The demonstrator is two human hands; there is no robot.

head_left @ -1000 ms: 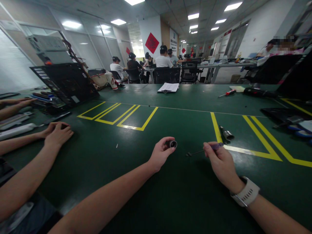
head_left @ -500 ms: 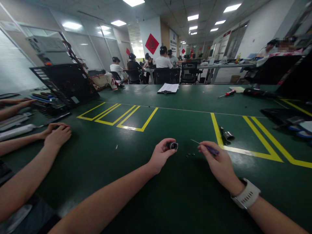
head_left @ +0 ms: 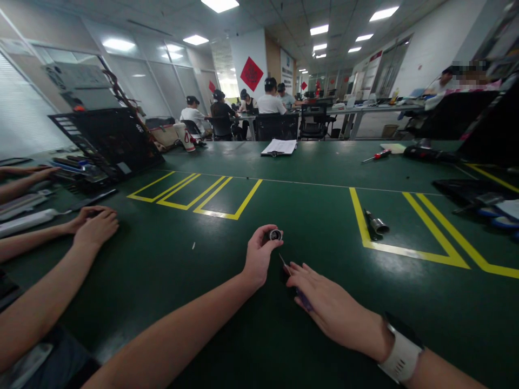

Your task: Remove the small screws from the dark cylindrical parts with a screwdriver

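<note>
My left hand (head_left: 259,256) is closed round a small round metal part (head_left: 275,235), its hollow end facing up and toward me. To the right, my right hand (head_left: 324,302) is low over the table, palm down, with some fingers stretched forward. A thin screwdriver (head_left: 304,300) with a purple handle is under its fingers and thumb, its shaft pointing up and left toward the left hand. How firmly the fingers grip it is partly hidden. A silver cup-shaped metal part (head_left: 379,225) with a dark piece beside it lies inside the yellow tape at the right.
The green table (head_left: 227,162) carries yellow tape outlines. A clipboard with papers (head_left: 279,146) and a red screwdriver (head_left: 377,156) lie at the far side. A co-worker's hands (head_left: 96,224) are at the left. A black panel (head_left: 107,140) stands beyond them.
My right hand has moved left and nearer to me, turning palm down with the screwdriver. My left hand has shifted slightly left and up. The small black rings no longer show.
</note>
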